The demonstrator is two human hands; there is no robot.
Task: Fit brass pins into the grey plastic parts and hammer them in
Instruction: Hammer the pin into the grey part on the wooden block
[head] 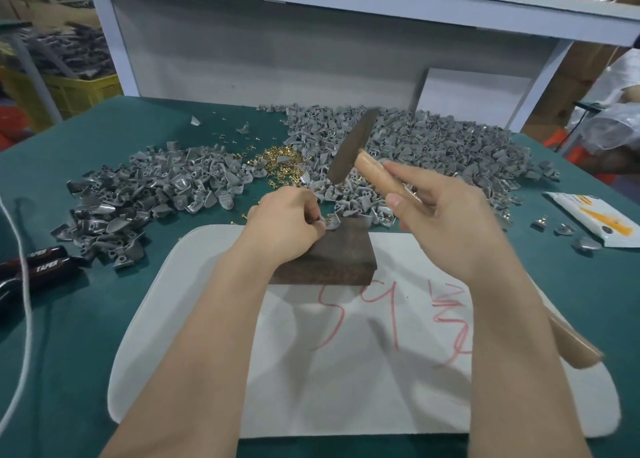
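Both hands are busy: my left hand (pixel 289 220) pinches a grey plastic part (pixel 331 222) on the wooden block (pixel 332 255), my right hand (pixel 446 222) grips the raised hammer (pixel 353 145).

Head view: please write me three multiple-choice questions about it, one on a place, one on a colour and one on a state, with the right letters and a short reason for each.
1. The part that the left hand pinches lies
A. on the block
B. under the block
C. far from the block

2. The scribble on the mat is
A. blue
B. black
C. red

3. The hammer is
A. lying flat
B. raised in the right hand
C. held by both hands

Answers:
1. A: the part sits at the far edge of the block's top, held by the left fingers.
2. C: the strokes on the white mat are red.
3. B: only the right hand grips the handle, and the head is up in the air, above the piles.
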